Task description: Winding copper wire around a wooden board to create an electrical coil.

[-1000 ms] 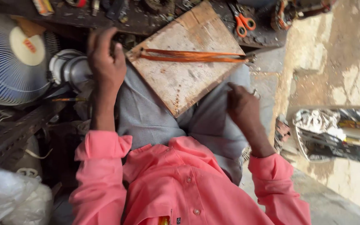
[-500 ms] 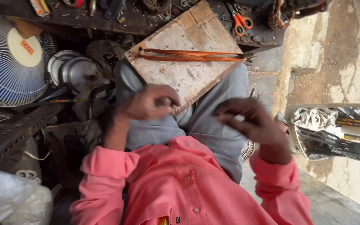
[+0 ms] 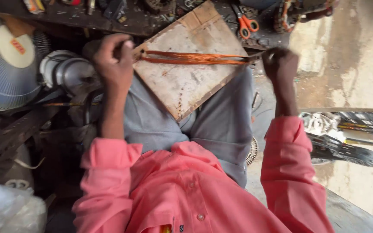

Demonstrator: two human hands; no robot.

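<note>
Person seated, pink shirt, grey trousers. Wooden board (image 3: 186, 82) rests tilted on lap. Copper wire bundle (image 3: 195, 58) stretched taut across upper part of board, touching it. Left hand (image 3: 114, 62) closed around bundle's end at board's left corner. Right hand (image 3: 280, 64) closed around opposite end, just off board's right edge. Orange-handled scissors (image 3: 245, 23) on cluttered bench (image 3: 130, 21) beyond board. Blue fan (image 3: 9, 60) well left of board; metal motor housing (image 3: 63, 71) between fan and board.
</note>
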